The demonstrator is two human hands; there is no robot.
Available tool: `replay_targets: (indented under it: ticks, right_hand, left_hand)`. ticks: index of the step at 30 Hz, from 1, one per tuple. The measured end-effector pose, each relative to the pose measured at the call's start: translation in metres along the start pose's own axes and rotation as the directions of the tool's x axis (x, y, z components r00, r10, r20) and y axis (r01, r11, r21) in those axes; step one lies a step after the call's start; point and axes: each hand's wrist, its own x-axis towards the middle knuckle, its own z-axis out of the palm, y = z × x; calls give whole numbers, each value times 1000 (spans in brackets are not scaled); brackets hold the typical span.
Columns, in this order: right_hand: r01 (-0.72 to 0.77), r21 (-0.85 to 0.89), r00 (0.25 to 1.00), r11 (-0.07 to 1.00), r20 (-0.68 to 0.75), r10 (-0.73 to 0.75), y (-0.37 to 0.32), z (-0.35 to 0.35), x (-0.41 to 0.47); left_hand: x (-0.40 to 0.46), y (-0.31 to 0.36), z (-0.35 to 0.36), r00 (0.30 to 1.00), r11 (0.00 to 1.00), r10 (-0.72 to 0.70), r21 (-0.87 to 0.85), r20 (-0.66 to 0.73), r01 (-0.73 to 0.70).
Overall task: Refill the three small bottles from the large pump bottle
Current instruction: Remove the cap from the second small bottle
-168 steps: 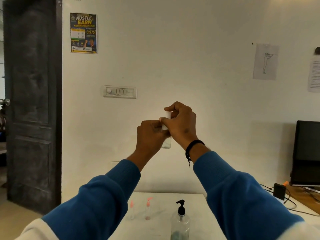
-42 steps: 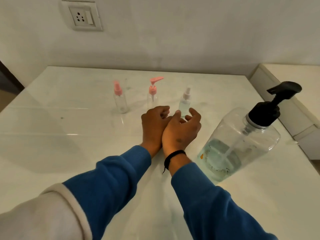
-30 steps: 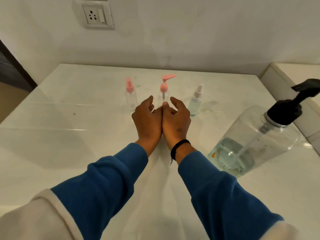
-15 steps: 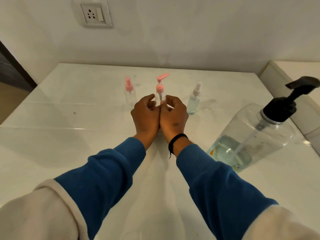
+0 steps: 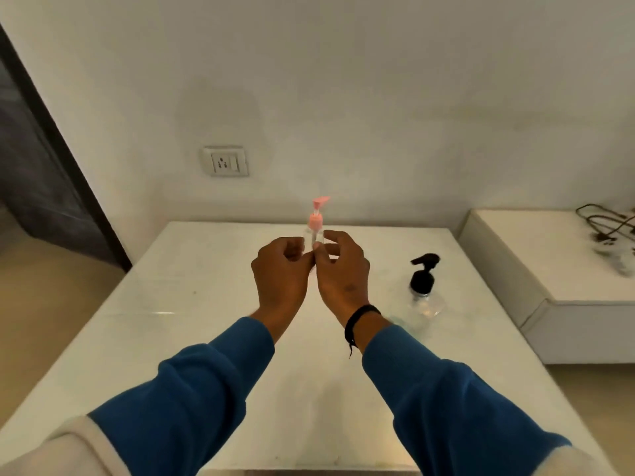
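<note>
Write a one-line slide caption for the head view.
Both hands, left and right, hold up a pink-pump small bottle; large pump bottle waits on the white table.

A white, glossy bench (image 5: 192, 331) stands with its far edge against the wall. On its right part a large clear pump bottle (image 5: 423, 297) with a black pump head stands upright, a little liquid in its base. A lower white side bench (image 5: 549, 269) stands just beside its right edge; dark cables (image 5: 604, 225) lie on that near the wall.
</note>
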Motion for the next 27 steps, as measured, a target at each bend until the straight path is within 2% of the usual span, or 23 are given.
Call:
replay_targets:
  ticks: [7,15,22,27]
  right_hand:
    - [188,-52,982,981,27,-187,-120,-74,-45]
    - [325,30,945,945,-37,-324,-238,-135,-86]
    - [442,30,894,897,-100,-437,-296,-156,-106]
    - [474,-26,876,880,-88,-474,-314,-159,-114]
  left_hand:
    - [-35,122,-73,984,980,177,-89,-19,-178]
    - [-65,237,-141,925,921,377,-92,-33,-379]
    - [-79,295,-171,857,860,494,-65,-145,-506]
    - [-85,311,-177,856,865,486,-40,-175,-499]
